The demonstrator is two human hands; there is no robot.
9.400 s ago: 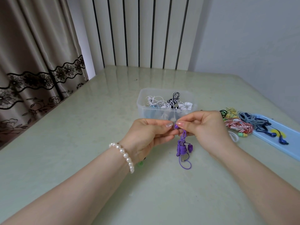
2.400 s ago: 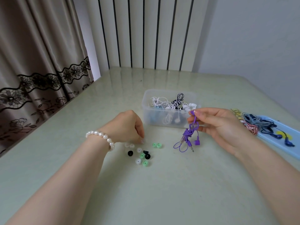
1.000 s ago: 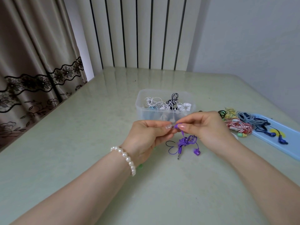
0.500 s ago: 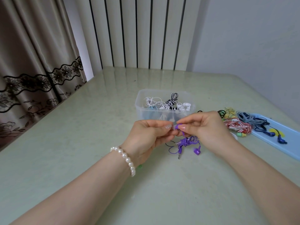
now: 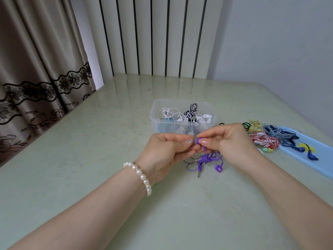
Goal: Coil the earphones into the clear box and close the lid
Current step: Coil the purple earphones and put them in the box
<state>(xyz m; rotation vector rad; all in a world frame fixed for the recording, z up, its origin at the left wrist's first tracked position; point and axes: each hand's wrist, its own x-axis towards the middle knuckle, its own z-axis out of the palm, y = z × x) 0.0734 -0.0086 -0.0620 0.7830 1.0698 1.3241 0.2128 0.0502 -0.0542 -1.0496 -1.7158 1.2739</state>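
A pair of purple earphones (image 5: 209,158) lies in a loose bundle on the table, its plug and one earbud resting on the surface. My right hand (image 5: 228,139) pinches the other purple earbud between thumb and forefinger. My left hand (image 5: 165,150) meets it fingertip to fingertip at that earbud, thumb and fingers curled. Just behind both hands stands the clear box (image 5: 156,120), lidless, holding several white and black-and-white earphones.
A blue lid or tray (image 5: 324,156) lies at the right with blue earphones on it. Red-white, yellow, grey and black earphone bundles (image 5: 264,141) lie beside it. A curtain hangs at the left past the table edge. A bit of green shows under my left wrist.
Over the last second both hands stay joined at the purple earbud, with the bundle resting below. Earlier my left hand reached to loose ear tips on the table, then came back.
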